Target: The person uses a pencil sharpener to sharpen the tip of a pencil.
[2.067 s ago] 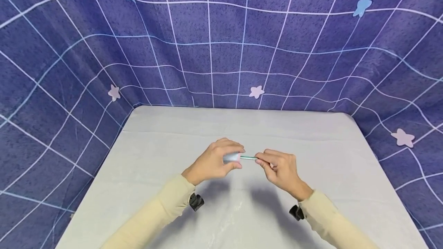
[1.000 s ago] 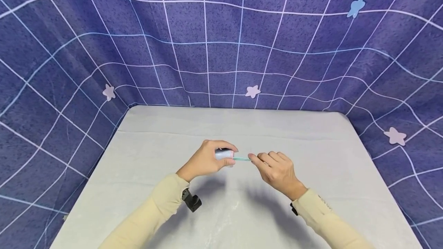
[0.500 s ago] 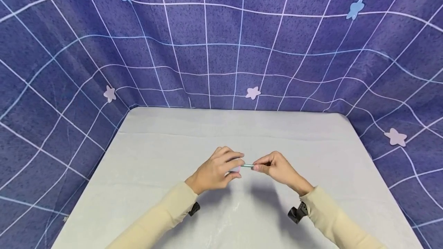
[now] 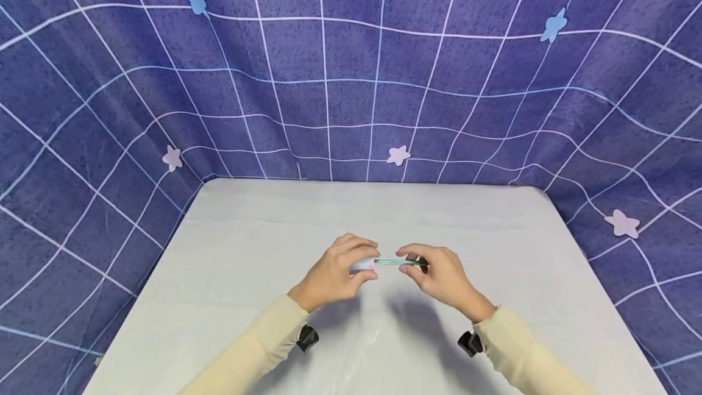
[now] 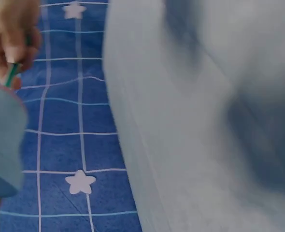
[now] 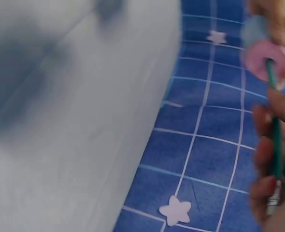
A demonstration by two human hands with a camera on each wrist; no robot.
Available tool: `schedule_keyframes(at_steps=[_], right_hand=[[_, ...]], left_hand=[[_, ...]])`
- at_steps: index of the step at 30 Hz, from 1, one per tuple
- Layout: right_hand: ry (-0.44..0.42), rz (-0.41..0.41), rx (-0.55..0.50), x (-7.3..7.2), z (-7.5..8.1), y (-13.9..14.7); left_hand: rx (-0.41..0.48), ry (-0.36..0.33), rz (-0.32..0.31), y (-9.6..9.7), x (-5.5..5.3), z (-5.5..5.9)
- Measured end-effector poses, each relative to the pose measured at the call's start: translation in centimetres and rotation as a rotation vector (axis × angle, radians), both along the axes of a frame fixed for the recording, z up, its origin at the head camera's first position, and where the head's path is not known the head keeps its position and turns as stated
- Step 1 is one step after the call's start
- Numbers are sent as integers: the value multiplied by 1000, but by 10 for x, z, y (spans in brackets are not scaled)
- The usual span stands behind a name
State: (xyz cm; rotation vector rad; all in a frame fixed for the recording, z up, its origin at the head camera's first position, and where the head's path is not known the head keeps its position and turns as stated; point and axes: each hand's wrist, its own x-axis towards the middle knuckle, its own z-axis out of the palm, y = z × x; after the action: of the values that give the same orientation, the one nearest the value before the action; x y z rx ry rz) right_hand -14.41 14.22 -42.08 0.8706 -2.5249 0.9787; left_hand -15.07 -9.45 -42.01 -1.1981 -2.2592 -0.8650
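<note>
My left hand (image 4: 337, 270) grips a pale blue, cylinder-shaped pencil sharpener (image 4: 362, 264) with a pink end, held sideways above the table. A green pencil (image 4: 389, 261) runs level from its pink end toward my right hand (image 4: 441, 276). In the right wrist view, the pencil (image 6: 277, 145) enters a dark hole in the sharpener's pink face (image 6: 258, 59); its tip is hidden inside. My right fingers curl along the pencil, whose silver metal band (image 6: 274, 195) shows near its back end. The left wrist view shows the sharpener's blue body (image 5: 5, 135) close up.
A white-covered table (image 4: 263, 212) lies under both hands, which cast shadows on it. A purple-blue curtain (image 4: 351, 102) with grid lines and stars surrounds its back and sides. Black wrist cameras (image 4: 470, 343) hang below both cuffs.
My right hand rolled knuckles-up about a second ago, then turned back. Since half a second ago its grip has shifted right, so more pencil shows between the hands. The left hand keeps holding the pencil sharpener.
</note>
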Motion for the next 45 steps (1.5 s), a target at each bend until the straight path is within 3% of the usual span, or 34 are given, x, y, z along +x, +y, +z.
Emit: schedule_keyframes(at_steps=[3,6,11,15,17,19,25,29,31,33,35,38,41,45], right_hand=[[373,-24,41,-1,-8,-2],[645,-25,76,-4,-11,-3],[925,-3,36,-8,-13,-7],[1005,21,-15,-8,-15,-10],[932,23,-44,-5,-17,-10],[747,26,-69,-1,-17,-10],[-99,1,-107,8,-2,-1],[-632,119,-157,0,8,10],[-845,198,-198,-5,10,16],[-984,248,-215,-8,11,19],[-1038,276,-206,-10,10,21],[-969,283,-171,-11,9,19],[-781,252,-116,-8,9,16],[-412,122,3,-1,8,9]], left_hand=[[45,-208,44,-2,1,10],[63,-395,67,-5,0,21],[78,-655,25,-9,-2,31],[90,-741,-28,-9,0,32],[81,-712,-22,-6,2,31],[61,-624,-4,-3,3,30],[-4,-219,4,6,10,17],[-87,37,-22,10,15,4],[-138,159,-32,12,17,0],[-180,269,-44,13,17,-4],[-208,339,-46,13,17,-6],[-210,337,-44,11,16,-6],[-179,227,-31,9,14,-3],[-116,75,2,6,10,7]])
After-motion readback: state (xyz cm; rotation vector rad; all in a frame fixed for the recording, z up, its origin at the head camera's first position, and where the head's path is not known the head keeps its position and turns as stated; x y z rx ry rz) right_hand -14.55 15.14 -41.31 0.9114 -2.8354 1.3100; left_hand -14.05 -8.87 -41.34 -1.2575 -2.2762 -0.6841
